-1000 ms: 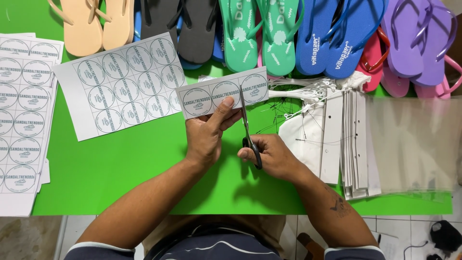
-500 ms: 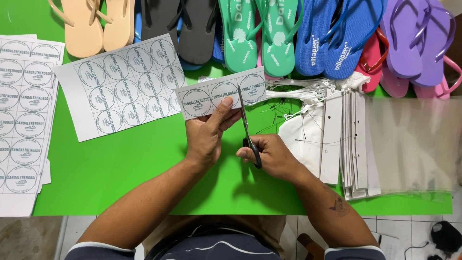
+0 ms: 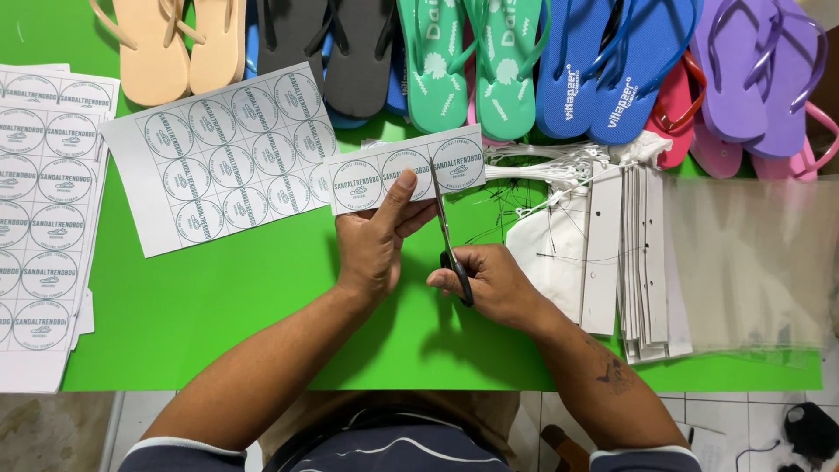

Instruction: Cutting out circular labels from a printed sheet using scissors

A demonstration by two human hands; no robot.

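Scissors [image 3: 447, 229] advanced slightly up strip [image 3: 406, 169] since earlier frame; hands barely shifted. Uncut sheet [image 3: 218, 157] lies left of left hand [image 3: 376, 240], more sheets [image 3: 44, 218] farther left: most circles left uncut. Strip pinched by left hand. Scissors gripped by right hand [image 3: 489, 284], blades partway between second and third circle.

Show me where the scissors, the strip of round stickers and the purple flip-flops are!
scissors [image 3: 443, 223], head view, on the blades just below the strip.
strip of round stickers [image 3: 463, 162], head view, on the right-hand sticker.
purple flip-flops [image 3: 738, 83], head view, on the sole of the left one.
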